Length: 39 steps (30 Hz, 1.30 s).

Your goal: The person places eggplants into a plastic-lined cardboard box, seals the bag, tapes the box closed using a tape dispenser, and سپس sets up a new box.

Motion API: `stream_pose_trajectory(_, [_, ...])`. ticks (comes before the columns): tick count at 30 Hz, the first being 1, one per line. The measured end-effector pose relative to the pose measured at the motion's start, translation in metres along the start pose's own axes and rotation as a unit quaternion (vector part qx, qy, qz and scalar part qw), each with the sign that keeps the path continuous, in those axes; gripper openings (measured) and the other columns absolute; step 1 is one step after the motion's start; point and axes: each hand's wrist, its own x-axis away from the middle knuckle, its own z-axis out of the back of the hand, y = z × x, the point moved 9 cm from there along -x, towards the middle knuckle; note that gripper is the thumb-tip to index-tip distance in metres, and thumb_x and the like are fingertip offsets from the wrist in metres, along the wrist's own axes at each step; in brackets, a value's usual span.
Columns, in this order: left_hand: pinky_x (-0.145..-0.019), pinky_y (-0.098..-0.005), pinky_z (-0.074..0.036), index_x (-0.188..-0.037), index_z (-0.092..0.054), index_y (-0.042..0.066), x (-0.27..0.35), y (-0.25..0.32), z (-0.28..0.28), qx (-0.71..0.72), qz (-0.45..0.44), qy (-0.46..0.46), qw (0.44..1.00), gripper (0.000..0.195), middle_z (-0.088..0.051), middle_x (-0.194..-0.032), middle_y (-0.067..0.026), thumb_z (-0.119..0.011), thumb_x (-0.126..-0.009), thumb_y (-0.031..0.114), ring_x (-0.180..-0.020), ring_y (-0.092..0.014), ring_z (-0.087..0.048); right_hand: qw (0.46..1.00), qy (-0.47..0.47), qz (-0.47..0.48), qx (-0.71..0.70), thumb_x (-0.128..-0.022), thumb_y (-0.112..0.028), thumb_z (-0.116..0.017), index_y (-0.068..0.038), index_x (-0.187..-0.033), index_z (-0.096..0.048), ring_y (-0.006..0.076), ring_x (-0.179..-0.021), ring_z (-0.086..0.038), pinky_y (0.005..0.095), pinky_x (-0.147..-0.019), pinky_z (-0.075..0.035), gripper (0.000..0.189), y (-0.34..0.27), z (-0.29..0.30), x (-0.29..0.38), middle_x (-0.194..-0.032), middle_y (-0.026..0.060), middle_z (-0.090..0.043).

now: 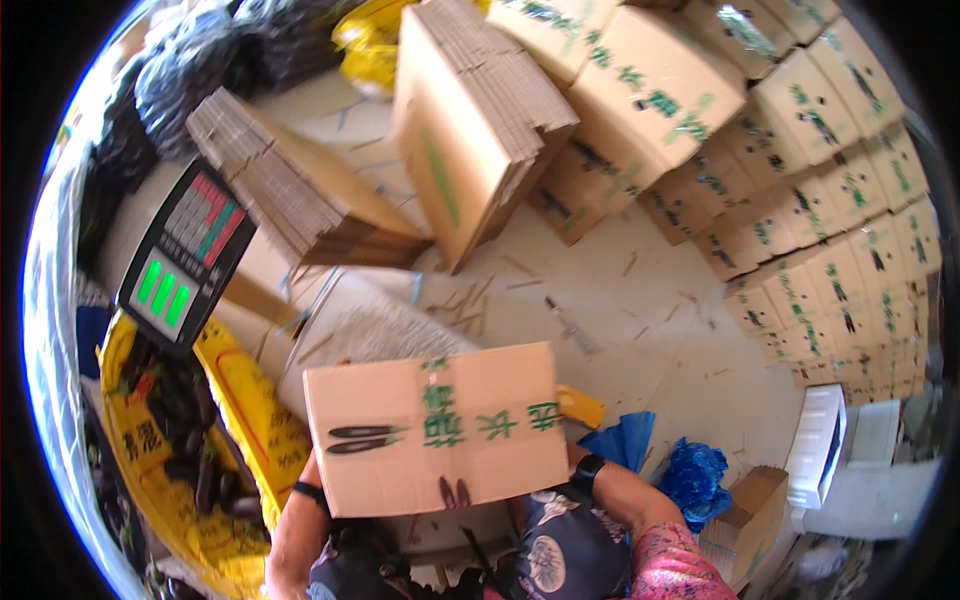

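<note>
A closed cardboard carton (480,465), printed with green writing and pictures of eggplants, is held up in front of my lap. Clear tape crosses its upper face. My left hand (312,471) grips its left end, with the fingers mostly hidden behind the cardboard. At the opposite end, my right hand (574,456) holds the carton, and most of that hand is covered too. Just beyond the carton is the metal platform (375,319) of a weighing scale, partly hidden. Its keypad and lit green display (184,259) stand to the left.
Left of me, a yellow-walled container (247,420) holds several eggplants (202,472). Flattened cartons (465,135) stand in bundles ahead; filled-looking cartons (810,195) are stacked at right. A knife (570,326), a yellow tool (581,407) and blue plastic (694,484) lie on the floor.
</note>
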Motion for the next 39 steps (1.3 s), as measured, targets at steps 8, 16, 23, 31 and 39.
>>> stream_pose_trajectory(8, [-0.100,-0.0446,-0.042,-0.140,-0.036,0.008,0.012,0.018,-0.029,-0.008,-0.008,-0.022,1.000,0.059,-0.042,-0.139,-0.0156,-0.041,-0.098,0.049,-0.121,-0.031,-0.047,0.990,0.091,0.106,0.021,-0.100,-0.024,-0.050,-0.001,-0.141,-0.037,0.0195,-0.129,-0.042,0.0325,-0.108,-0.034,0.049,-0.042,0.041,0.045,-0.143,0.0142,-0.045])
stream_pose_trajectory(16, [-0.097,-0.0453,-0.045,-0.137,-0.038,0.008,-0.008,0.086,-0.163,-0.014,-0.053,-0.162,0.985,0.056,-0.046,-0.135,-0.0164,-0.043,-0.098,0.048,-0.117,-0.032,-0.051,0.931,0.113,0.274,-0.214,-0.090,-0.014,-0.059,-0.001,-0.142,-0.039,0.0181,-0.131,-0.041,0.0336,-0.108,-0.032,0.058,-0.160,0.122,0.090,-0.143,0.0112,-0.047])
stream_pose_trajectory(23, [-0.094,-0.0459,-0.049,-0.135,-0.040,0.007,-0.070,0.098,-0.368,0.027,-0.009,-0.337,0.941,0.054,-0.049,-0.132,-0.0170,-0.044,-0.098,0.047,-0.113,-0.033,-0.055,0.738,0.299,0.379,-0.472,-0.094,-0.049,-0.051,-0.005,-0.130,-0.049,0.0238,-0.120,-0.051,0.0424,-0.102,-0.041,0.057,-0.292,0.262,0.164,-0.125,0.0094,-0.057])
stream_pose_trajectory(31, [-0.096,-0.0483,-0.048,-0.139,-0.032,0.013,-0.115,0.045,-0.505,-0.061,0.019,-0.250,0.966,0.049,-0.048,-0.126,-0.0243,-0.048,-0.098,0.035,-0.111,-0.037,-0.054,0.830,0.316,0.441,-0.127,-0.090,-0.051,-0.059,-0.004,-0.151,-0.019,0.0287,-0.140,-0.030,0.0423,-0.111,-0.029,0.086,-0.379,0.280,0.156,-0.154,0.0170,-0.027])
stream_pose_trajectory(39, [-0.108,-0.0410,-0.032,-0.154,0.001,0.014,-0.130,-0.010,-0.579,-0.188,-0.102,-0.332,0.919,0.100,-0.041,-0.140,-0.0250,-0.070,-0.084,0.023,-0.129,-0.023,-0.042,0.900,0.280,0.279,-0.184,-0.092,-0.026,-0.064,-0.002,-0.144,-0.037,0.0257,-0.133,-0.042,0.0377,-0.108,-0.035,0.064,-0.237,0.271,0.115,-0.145,0.0164,-0.043])
